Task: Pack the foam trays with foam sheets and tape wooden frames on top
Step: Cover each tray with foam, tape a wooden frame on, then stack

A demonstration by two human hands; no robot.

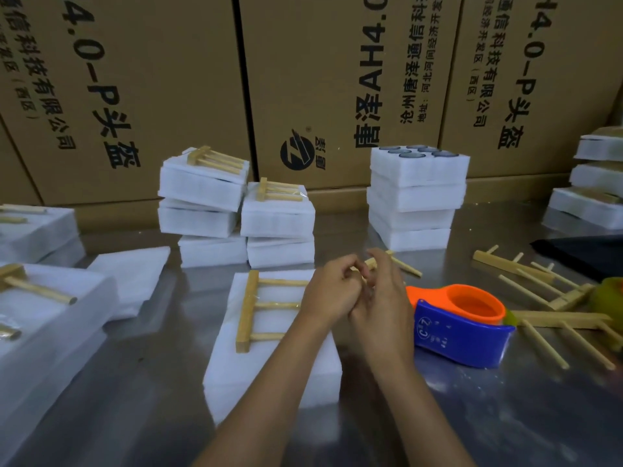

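Note:
A white foam tray (269,372) lies on the metal table in front of me. On it rests a wooden frame (247,308), its rungs pointing right, with clear tape glinting across them. My left hand (332,288) and my right hand (384,298) meet over the tray's right edge. Their fingers are curled and their fingertips pinch something small and clear between them; it looks like a strip of tape. The rung ends are hidden under my hands. Just right of my hands stands an orange and blue tape dispenser (462,325).
Stacks of packed foam trays (276,217) stand behind, one stack (418,197) showing dark round parts on top. Loose wooden frames (539,291) lie at the right, and one stick (404,266) pokes out behind my right hand. Foam sheets (131,278) lie at the left. Cardboard boxes (320,79) wall the back.

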